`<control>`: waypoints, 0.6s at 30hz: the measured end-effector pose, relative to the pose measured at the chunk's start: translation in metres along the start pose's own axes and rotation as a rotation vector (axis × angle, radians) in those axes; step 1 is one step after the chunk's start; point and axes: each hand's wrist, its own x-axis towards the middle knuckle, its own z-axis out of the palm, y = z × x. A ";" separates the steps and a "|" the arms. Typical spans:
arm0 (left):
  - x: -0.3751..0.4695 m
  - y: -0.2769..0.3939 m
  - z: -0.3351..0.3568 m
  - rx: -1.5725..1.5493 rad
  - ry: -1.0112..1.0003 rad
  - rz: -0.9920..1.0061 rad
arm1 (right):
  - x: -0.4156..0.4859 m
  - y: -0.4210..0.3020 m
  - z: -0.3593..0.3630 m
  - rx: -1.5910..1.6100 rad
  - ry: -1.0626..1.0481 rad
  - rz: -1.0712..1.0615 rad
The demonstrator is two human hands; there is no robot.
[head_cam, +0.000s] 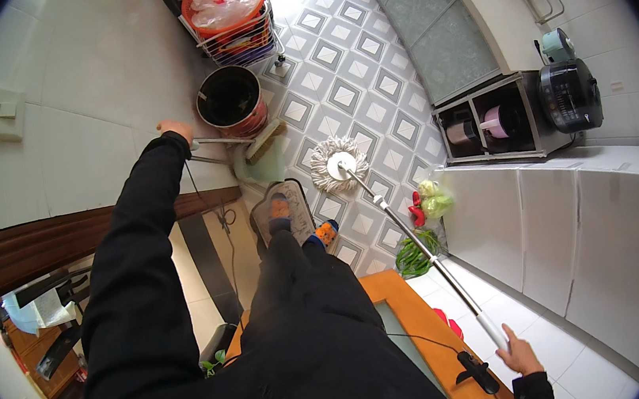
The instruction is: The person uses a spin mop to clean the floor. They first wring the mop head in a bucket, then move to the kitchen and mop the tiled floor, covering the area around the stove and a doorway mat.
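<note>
At the lower right my right hand (518, 351) grips the white end of a mop's metal handle (413, 233). The mop's round head (341, 164), with white string strands spread around a white disc, rests flat on the patterned floor. My left hand (176, 130) is curled beside the tiled wall, at the upper ends of the handles of a broom (266, 141) and a pale translucent dustpan (264, 164). My sleeve and wrist hide whether its fingers close around a handle.
A dark-lined bucket (230, 97) and a wire cart (240, 44) with an orange basket (257, 7) line the left wall. My feet are at a floor mat (296, 208). Bagged vegetables (436, 200) and green vegetables (416, 256) lie by white cabinets (483, 215). An orange-framed door (387, 287) stands near me.
</note>
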 end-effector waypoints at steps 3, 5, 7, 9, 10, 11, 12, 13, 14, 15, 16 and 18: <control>-0.012 -0.011 -0.028 0.035 -0.085 0.033 | -0.026 -0.022 0.009 0.202 -0.097 0.081; -0.018 -0.019 -0.046 0.098 -0.112 0.058 | -0.044 -0.049 0.011 0.333 -0.069 0.044; -0.020 -0.018 -0.056 0.040 0.097 0.147 | -0.049 -0.086 0.011 0.331 0.057 -0.103; -0.019 0.000 -0.059 -0.060 0.450 0.199 | -0.065 -0.122 0.001 0.522 0.091 -0.206; -0.019 0.019 -0.058 -0.100 0.558 0.226 | -0.061 -0.142 0.000 0.467 0.122 -0.223; -0.018 0.046 -0.056 -0.132 0.673 0.240 | -0.057 -0.159 -0.001 0.412 0.151 -0.243; -0.020 0.076 -0.051 -0.173 0.658 0.251 | -0.053 -0.177 0.001 0.464 0.046 -0.124; -0.028 0.111 -0.044 -0.180 0.744 0.263 | -0.053 -0.194 0.007 0.515 -0.066 0.001; -0.036 0.142 -0.034 -0.347 0.659 0.384 | -0.036 -0.221 0.023 0.494 0.085 -0.112; -0.044 0.177 -0.027 -0.519 0.455 0.455 | -0.016 -0.244 0.036 0.464 0.232 -0.229; -0.052 0.210 -0.021 -0.633 0.192 0.500 | -0.002 -0.257 0.037 0.464 0.204 -0.213; -0.069 0.250 -0.004 -0.620 0.120 0.645 | 0.049 -0.286 0.034 0.513 0.206 -0.217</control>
